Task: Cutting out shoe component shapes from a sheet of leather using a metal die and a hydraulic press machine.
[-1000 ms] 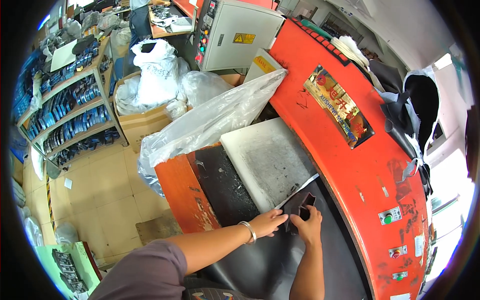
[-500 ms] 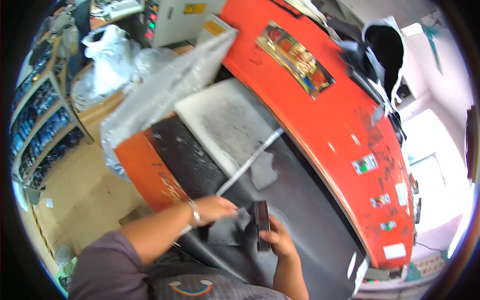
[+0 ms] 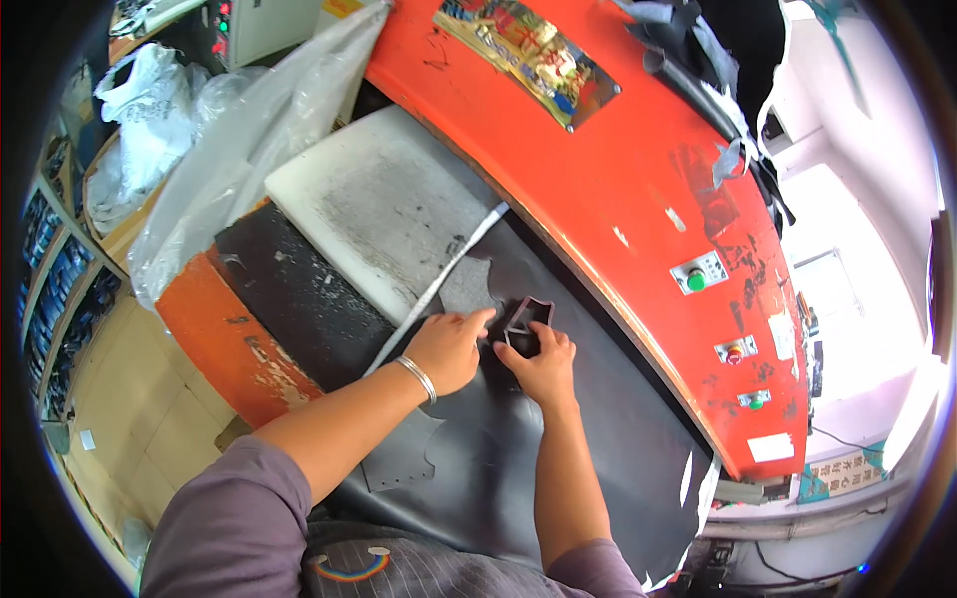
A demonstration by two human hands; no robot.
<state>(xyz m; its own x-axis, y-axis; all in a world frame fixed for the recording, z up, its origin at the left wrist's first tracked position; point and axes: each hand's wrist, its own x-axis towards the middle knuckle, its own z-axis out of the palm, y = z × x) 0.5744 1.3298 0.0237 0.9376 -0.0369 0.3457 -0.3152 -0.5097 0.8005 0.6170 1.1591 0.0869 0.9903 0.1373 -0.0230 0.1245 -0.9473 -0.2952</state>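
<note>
A dark metal cutting die [image 3: 529, 317], an open-centred frame with a notched outline, rests on the black leather sheet [image 3: 618, 419]. My right hand [image 3: 545, 369] grips its near side between thumb and fingers. Just left of the die, my left hand [image 3: 449, 349] is over the leather with its fingers extended; nothing shows in them. Beyond that hand is a grey notched patch [image 3: 469, 287]; I cannot tell whether it is a piece or a gap in the sheet. A dark grey flat piece [image 3: 399, 456] with a scalloped edge lies below my left forearm.
The orange-red press beam [image 3: 638, 214], with buttons [image 3: 696, 280] on it, spans the far right side. A worn pale cutting board [image 3: 369, 199] lies at the back left, beside clear plastic sheeting [image 3: 269, 130]. Stocked shelves [image 3: 65, 274] stand at the far left.
My right hand has moved the die farther from me and set it on the leather. My left hand has moved forward and right, beside the die. The view has shifted.
</note>
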